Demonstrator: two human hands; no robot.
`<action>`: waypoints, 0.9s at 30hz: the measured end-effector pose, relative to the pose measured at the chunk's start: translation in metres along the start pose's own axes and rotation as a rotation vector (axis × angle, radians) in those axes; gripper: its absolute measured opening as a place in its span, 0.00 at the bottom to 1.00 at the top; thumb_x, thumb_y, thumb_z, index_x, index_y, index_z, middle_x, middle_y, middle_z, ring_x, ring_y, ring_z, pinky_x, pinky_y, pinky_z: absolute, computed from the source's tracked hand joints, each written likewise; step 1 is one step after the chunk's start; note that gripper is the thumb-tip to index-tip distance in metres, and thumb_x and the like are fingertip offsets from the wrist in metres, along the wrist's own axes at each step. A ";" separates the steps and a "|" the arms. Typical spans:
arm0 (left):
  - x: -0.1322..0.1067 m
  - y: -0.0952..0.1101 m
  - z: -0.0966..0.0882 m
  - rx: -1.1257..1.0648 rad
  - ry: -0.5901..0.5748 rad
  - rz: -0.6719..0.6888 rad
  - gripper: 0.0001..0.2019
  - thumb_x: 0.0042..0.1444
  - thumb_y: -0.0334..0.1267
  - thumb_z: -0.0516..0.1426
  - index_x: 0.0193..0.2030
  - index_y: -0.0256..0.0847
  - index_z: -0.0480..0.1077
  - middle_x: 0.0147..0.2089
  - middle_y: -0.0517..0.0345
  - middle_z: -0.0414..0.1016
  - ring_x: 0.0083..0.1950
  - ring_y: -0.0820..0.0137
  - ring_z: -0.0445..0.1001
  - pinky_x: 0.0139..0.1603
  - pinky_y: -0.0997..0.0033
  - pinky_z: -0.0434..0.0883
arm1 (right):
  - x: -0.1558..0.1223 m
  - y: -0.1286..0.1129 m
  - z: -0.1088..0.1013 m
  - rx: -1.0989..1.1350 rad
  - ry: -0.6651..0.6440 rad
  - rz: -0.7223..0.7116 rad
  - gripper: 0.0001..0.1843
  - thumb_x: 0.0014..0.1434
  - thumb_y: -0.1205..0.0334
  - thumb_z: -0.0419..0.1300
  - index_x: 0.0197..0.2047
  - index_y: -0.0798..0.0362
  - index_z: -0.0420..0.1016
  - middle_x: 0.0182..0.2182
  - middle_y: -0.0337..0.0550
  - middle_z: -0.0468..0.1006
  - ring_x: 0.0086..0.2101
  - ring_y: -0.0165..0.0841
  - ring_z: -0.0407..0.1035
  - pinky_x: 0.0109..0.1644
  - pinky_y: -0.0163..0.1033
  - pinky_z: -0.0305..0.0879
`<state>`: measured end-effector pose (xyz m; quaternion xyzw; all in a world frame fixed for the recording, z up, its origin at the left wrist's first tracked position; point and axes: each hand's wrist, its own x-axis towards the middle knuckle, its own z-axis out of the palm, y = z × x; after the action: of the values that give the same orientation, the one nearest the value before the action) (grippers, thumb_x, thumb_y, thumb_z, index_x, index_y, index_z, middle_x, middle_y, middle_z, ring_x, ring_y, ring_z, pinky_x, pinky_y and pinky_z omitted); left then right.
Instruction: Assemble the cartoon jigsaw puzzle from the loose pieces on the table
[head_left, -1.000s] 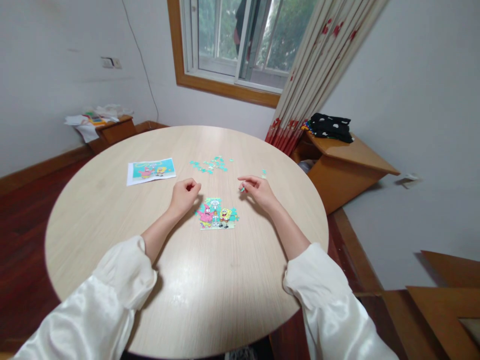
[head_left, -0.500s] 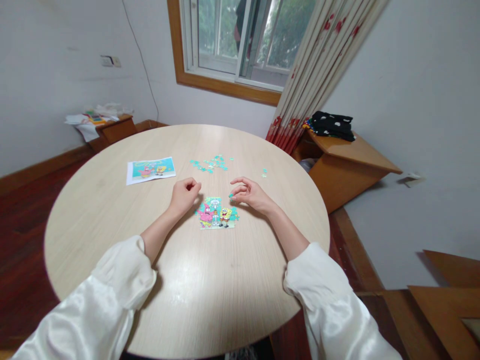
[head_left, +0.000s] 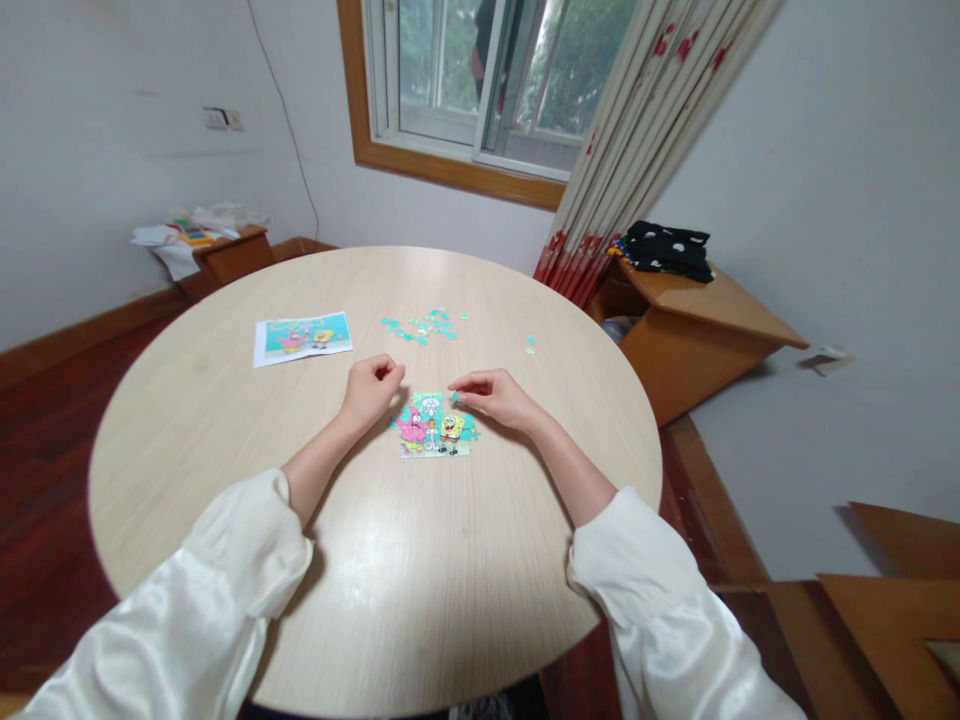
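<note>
A partly assembled jigsaw puzzle (head_left: 431,428) lies flat on the round table, showing pink, pale and yellow cartoon figures on teal. My right hand (head_left: 495,393) is over its upper right edge, pinching a small teal puzzle piece (head_left: 456,397) between thumb and fingers. Beside the puzzle's upper left corner rests my left hand (head_left: 371,390), curled closed; whatever is inside its fingers, if anything, is hidden. Loose teal puzzle pieces (head_left: 431,325) are scattered beyond both hands.
A printed reference picture (head_left: 304,338) lies at the table's left. A couple of loose pieces (head_left: 531,346) sit apart at the right. The round table (head_left: 360,580) has a curved edge. Behind it stand a wooden cabinet (head_left: 697,320) with dark cloth on top and a curtain (head_left: 600,170).
My right hand has moved slightly left with the puzzle piece, and its fingers have drawn closer together over the puzzle's edge. The left hand stays in place.
</note>
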<state>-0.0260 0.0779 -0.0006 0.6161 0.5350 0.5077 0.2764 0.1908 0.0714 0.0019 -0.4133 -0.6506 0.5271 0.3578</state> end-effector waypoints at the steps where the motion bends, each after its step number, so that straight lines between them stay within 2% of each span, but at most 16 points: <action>1: 0.000 0.000 0.000 0.001 0.001 0.003 0.12 0.46 0.35 0.53 0.15 0.39 0.57 0.15 0.66 0.55 0.21 0.76 0.54 0.25 0.75 0.54 | 0.000 0.001 0.002 0.003 -0.006 0.001 0.16 0.43 0.58 0.69 0.36 0.57 0.78 0.28 0.41 0.78 0.30 0.29 0.70 0.38 0.38 0.67; 6: 0.000 0.000 0.001 0.001 0.004 0.011 0.13 0.46 0.36 0.54 0.14 0.39 0.57 0.15 0.67 0.54 0.21 0.77 0.54 0.25 0.75 0.54 | 0.002 0.003 0.007 0.017 0.003 0.018 0.18 0.39 0.57 0.71 0.33 0.57 0.78 0.25 0.39 0.77 0.28 0.28 0.69 0.36 0.36 0.68; 18: 0.001 -0.002 0.002 0.015 0.006 0.014 0.13 0.45 0.37 0.53 0.15 0.40 0.57 0.15 0.66 0.55 0.21 0.76 0.54 0.25 0.74 0.53 | 0.003 0.005 0.007 -0.037 -0.025 -0.001 0.15 0.43 0.58 0.69 0.34 0.58 0.78 0.27 0.41 0.78 0.29 0.28 0.69 0.36 0.37 0.67; 25: 0.001 -0.001 0.002 -0.003 0.002 0.004 0.13 0.45 0.36 0.53 0.14 0.39 0.57 0.15 0.66 0.55 0.21 0.77 0.53 0.25 0.74 0.53 | 0.002 0.000 0.002 -0.140 -0.018 -0.073 0.12 0.53 0.61 0.61 0.41 0.55 0.79 0.33 0.43 0.77 0.31 0.28 0.69 0.38 0.37 0.67; 27: 0.000 -0.001 0.002 -0.004 0.003 0.005 0.12 0.45 0.36 0.53 0.14 0.39 0.57 0.15 0.66 0.55 0.21 0.77 0.53 0.25 0.74 0.53 | 0.002 -0.002 0.000 -0.193 0.009 -0.106 0.11 0.55 0.63 0.59 0.40 0.55 0.79 0.34 0.44 0.77 0.32 0.28 0.69 0.39 0.37 0.67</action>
<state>-0.0246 0.0789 -0.0017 0.6161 0.5328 0.5103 0.2758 0.1891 0.0731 0.0040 -0.4132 -0.7177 0.4404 0.3468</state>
